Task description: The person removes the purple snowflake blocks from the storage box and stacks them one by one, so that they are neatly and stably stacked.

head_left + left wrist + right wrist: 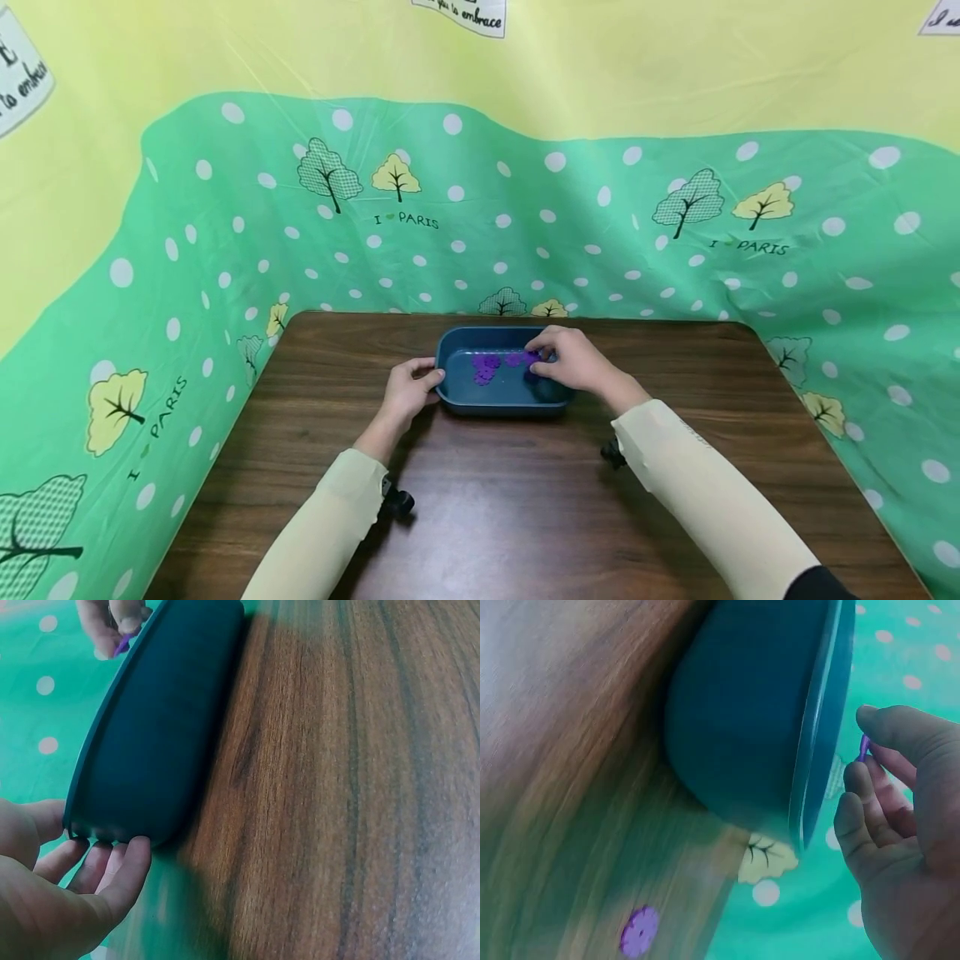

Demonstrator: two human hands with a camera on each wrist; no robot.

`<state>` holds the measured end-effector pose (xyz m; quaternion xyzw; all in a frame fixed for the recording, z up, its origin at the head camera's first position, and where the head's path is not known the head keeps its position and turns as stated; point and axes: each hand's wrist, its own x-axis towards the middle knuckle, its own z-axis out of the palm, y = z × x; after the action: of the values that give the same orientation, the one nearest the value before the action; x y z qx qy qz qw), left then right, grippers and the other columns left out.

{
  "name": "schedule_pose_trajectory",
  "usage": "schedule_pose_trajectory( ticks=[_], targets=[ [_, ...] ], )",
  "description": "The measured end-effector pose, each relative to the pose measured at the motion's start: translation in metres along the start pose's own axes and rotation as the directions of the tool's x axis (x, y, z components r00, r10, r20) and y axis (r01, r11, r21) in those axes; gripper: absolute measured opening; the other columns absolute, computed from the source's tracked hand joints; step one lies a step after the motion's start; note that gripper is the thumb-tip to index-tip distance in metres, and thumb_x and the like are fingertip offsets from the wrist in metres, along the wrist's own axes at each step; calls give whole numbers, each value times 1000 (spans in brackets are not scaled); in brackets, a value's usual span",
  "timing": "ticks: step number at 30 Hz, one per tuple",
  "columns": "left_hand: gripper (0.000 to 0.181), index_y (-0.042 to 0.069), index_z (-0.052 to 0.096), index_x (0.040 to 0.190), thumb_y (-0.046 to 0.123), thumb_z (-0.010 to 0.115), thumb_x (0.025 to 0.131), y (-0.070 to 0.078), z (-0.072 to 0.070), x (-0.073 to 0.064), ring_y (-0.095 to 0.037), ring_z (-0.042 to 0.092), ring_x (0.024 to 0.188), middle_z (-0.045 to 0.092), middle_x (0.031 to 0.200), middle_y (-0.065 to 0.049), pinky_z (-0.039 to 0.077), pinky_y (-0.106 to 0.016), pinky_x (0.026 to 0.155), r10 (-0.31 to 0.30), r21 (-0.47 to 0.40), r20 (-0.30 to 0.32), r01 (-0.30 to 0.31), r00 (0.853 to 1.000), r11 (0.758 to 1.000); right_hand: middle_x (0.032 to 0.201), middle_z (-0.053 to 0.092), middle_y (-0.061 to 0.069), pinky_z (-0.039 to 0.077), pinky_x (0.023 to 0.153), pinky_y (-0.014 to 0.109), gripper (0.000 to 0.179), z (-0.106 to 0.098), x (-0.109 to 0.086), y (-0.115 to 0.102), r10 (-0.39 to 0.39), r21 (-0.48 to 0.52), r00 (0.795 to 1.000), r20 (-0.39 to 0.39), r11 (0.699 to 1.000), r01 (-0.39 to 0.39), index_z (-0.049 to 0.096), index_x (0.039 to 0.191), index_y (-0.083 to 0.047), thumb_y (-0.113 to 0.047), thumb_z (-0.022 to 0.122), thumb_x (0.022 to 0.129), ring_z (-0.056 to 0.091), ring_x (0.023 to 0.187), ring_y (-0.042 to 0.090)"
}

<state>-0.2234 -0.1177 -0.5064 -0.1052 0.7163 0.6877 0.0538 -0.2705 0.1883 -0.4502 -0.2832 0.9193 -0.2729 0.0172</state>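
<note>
A dark blue tray with raised walls stands near the table's far edge. Several purple notched discs lie on its floor, left of centre and toward the right. At the tray's left end my left hand grips the wall, thumb at the rim and fingers against the outside. My right hand is over the right end, pinching a small purple disc edge-on between thumb and fingers. Another purple notched disc lies on the wood beside the tray in the right wrist view; I cannot make it out in the head view.
The brown wooden table extends in front of and to both sides of the tray. A green and yellow cloth printed with trees and dots hangs behind and along the sides. Small black devices are strapped at both wrists.
</note>
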Motion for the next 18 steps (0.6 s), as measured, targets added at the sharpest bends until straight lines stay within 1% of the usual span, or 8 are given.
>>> schedule_pose_trajectory(
  ticks=[3, 6, 9, 14, 18],
  targets=[
    [37, -4, 63, 134, 8, 67, 100, 0, 0, 0, -31, 69, 104, 63, 121, -22, 63, -44, 86, -2, -1, 0, 2, 1000, 1000, 111, 70, 8, 60, 76, 38, 29, -6, -7, 5, 7, 27, 1000, -30, 1000, -6, 76, 116, -6, -13, 81, 89, 67, 93, 22],
    [37, -4, 62, 135, 7, 67, 100, 0, 0, -1, -32, 69, 105, 63, 121, -22, 63, -44, 86, -2, -2, 2, 2, 1000, 1000, 110, 70, 9, 59, 75, 37, 29, -12, -15, 11, 13, 53, 999, -53, 999, -10, 76, 116, -5, -12, 81, 89, 67, 92, 22],
    [38, -5, 62, 135, 7, 67, 100, 0, 0, -1, -33, 69, 106, 63, 121, -22, 64, -43, 85, -2, -3, 2, 2, 1000, 1000, 107, 71, 8, 58, 75, 36, 28, -18, -23, 19, 44, 67, 996, -79, 997, -39, 77, 115, -5, -13, 82, 88, 65, 89, 21],
    [37, -5, 62, 135, 7, 67, 100, 1, 0, -2, -34, 69, 106, 64, 120, -22, 64, -43, 84, -3, -2, 0, 3, 1000, 1000, 103, 71, 6, 57, 75, 36, 26, -25, -37, 39, 90, 63, 990, -112, 995, -83, 78, 114, -6, -12, 82, 89, 63, 89, 20],
    [38, -4, 62, 135, 7, 67, 100, 3, -1, -2, -34, 69, 106, 64, 120, -22, 64, -43, 84, -3, -7, -1, 3, 1000, 1000, 104, 72, 8, 59, 76, 37, 27, -26, -48, 59, 105, 44, 985, -138, 994, -100, 78, 113, -4, -12, 82, 88, 66, 89, 22]
  ],
)
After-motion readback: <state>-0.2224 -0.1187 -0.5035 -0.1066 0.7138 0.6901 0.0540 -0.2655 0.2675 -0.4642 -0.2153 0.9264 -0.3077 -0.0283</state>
